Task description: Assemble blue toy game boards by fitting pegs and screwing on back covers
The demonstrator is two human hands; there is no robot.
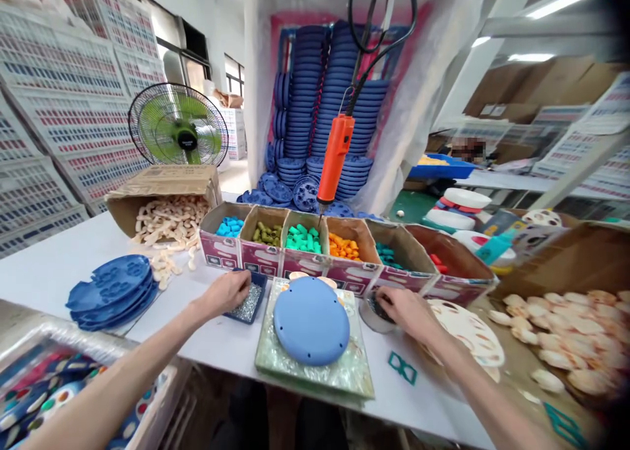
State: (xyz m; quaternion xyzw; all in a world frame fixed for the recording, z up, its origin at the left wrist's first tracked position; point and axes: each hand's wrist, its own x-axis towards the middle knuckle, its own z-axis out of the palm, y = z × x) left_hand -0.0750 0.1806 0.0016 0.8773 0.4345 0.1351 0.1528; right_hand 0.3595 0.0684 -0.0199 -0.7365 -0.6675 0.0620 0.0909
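Observation:
My left hand [227,292] reaches over a small dark blue tray [261,281] of shiny metal screws [250,301]. Its fingers are bunched together at the screws; what they pinch, if anything, is hidden. My right hand [406,311] dips its fingertips into a round container [377,321] with dark contents. Those fingers are closed too, and I cannot see what is in them. Between my hands, a round blue plastic disc [312,319] with small holes around its rim lies on a greenish wrapped square block [361,365]. Cream-coloured pieces show behind the disc.
An orange electric screwdriver [335,155] hangs above a row of cardboard bins [260,256] with coloured plastic parts. Blue plates [111,286] are stacked at left, near a carton [165,181] of cream pieces. At right are a white perforated disc [470,328] and green frames [402,368].

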